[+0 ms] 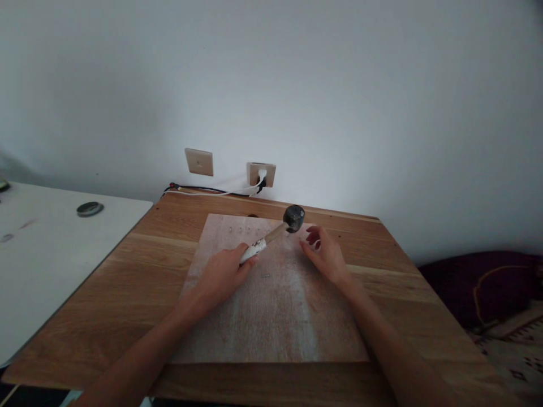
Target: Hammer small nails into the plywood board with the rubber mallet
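Observation:
My left hand (227,270) is closed around the white-wrapped handle of a rubber mallet (278,232). The mallet slants up and to the right, its black head above the far right part of a pale wooden board (271,322). My right hand (324,254) is by the board's far right corner, thumb and curled fingers apart, with nothing visible between them. Small nails (241,230) form a row along the board's far edge, partly hidden by the mallet. Another nail-like piece (265,276) lies flat near the board's middle.
The board rests on a wooden table (139,282) against a wall. Cables (212,192) run along its back edge to a wall socket (262,175). At the left, a white table (55,260) bears a dark round lid-like object (90,209). Purple fabric (483,288) lies at the right.

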